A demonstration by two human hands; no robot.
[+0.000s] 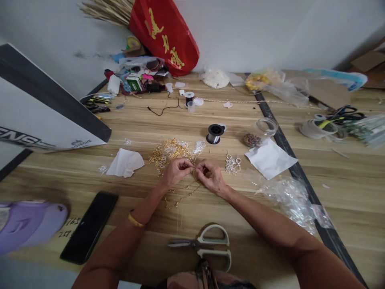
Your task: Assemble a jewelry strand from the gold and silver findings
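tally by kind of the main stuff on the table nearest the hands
gold chain, pinched by left hand and right hand: 1
scissors: 1
phone: 1
wire spool: 1
white paper sheets: 2
total: 6

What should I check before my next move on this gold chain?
1. Grip: left hand and right hand both pinch the chain, fingertips close together. Ok.
2. Piece between the fingertips, joined or not: too small to see. Cannot tell.
3. Chain's loose end: trails on the table toward the person, with nothing lying on it. Ok.
4. Gold pile: just beyond the hands. Ok.
5. Scissors: lie near the table's front edge, apart from the chain. Ok.
6. Spool: stands beyond the pile, apart from the hands. Ok.
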